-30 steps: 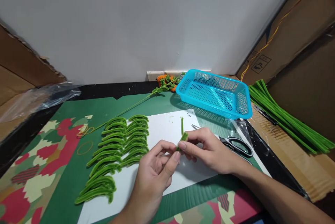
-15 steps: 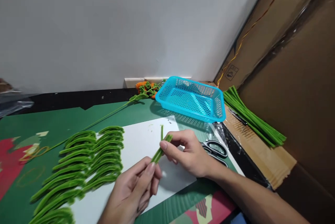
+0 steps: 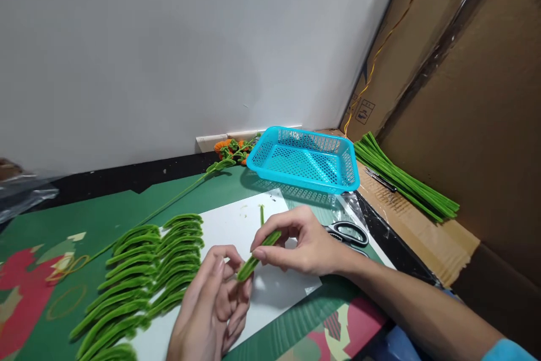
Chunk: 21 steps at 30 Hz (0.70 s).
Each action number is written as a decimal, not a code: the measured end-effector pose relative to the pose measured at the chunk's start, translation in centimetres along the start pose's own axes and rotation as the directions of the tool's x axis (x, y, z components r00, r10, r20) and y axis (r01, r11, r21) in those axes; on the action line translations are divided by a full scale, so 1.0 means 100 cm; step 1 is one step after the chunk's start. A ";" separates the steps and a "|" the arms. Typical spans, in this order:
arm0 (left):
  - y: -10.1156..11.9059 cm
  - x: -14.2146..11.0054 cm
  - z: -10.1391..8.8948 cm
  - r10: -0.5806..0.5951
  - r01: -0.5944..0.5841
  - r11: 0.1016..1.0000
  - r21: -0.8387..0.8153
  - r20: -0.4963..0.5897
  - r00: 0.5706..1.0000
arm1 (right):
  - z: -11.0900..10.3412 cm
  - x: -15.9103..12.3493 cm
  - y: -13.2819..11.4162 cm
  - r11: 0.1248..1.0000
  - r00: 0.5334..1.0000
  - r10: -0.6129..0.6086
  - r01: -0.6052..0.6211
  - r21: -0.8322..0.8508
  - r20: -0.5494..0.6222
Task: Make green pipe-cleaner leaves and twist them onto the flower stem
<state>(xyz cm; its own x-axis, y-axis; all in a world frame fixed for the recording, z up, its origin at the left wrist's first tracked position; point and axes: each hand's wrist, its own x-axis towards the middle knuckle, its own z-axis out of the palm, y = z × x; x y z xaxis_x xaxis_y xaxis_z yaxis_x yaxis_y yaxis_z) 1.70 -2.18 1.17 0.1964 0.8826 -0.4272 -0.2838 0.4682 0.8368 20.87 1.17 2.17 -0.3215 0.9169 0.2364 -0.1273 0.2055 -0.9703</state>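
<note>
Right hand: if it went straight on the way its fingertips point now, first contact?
Probably the left hand: the right hand points left and slightly toward the wearer, and the folded green piece it pinches overlaps the left fingers in view. Depth is unclear.

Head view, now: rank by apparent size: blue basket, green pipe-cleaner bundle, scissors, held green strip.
1. Blue basket
2. Green pipe-cleaner bundle
3. Scissors and held green strip: unsure, left unranked; the right hand hides part of both.
</note>
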 end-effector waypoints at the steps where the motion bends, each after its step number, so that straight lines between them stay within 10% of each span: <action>1: 0.001 -0.001 0.000 -0.007 0.007 1.000 -0.004 0.003 1.000 | 0.000 0.000 0.000 1.000 1.000 0.001 -0.001 -0.004 -0.006; 21: 0.003 -0.004 -0.002 0.102 -0.103 0.995 0.008 0.096 0.990 | 0.001 -0.003 0.005 0.997 0.966 -0.063 0.048 -0.066 -0.250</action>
<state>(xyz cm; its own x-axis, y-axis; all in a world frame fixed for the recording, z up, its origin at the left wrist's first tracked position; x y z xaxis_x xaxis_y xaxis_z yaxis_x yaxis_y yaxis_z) 1.33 -2.38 1.57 0.2555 0.9176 -0.3046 -0.2954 0.3741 0.8791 20.77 0.94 1.58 -0.0681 0.9585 0.2769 -0.0799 0.2714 -0.9591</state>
